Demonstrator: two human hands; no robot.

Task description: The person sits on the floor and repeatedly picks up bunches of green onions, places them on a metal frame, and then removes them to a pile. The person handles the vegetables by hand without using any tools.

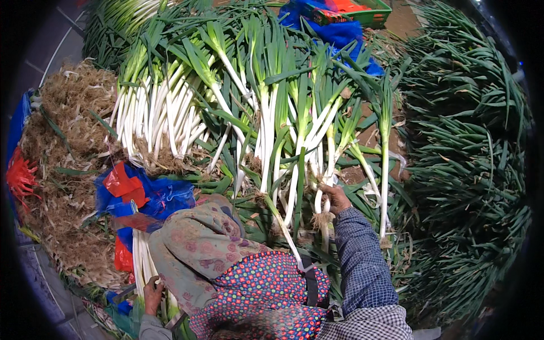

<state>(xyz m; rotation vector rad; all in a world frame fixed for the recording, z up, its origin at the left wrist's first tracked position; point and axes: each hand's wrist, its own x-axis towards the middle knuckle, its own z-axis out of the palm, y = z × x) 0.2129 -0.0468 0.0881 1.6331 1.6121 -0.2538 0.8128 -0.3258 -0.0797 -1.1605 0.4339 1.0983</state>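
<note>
My right hand [334,197], in a blue checked sleeve, is closed around the white lower stalks of leeks [319,198] near their roots, right of centre. At the lower left my left hand [153,292] grips a pale bundle of long stalks [144,255]. Between my arms are my patterned clothes and dotted apron [255,283], with one loose stalk [282,226] reaching onto them. Many more leeks [164,113] with white stems and green tops lie spread in front of me.
A pile of roots and trimmings [73,113] covers the left. A dense green leek heap [464,170] fills the right. Red strapping and blue mesh [161,195] lie left of centre. A green crate [374,14] and more blue mesh [354,39] are at the back.
</note>
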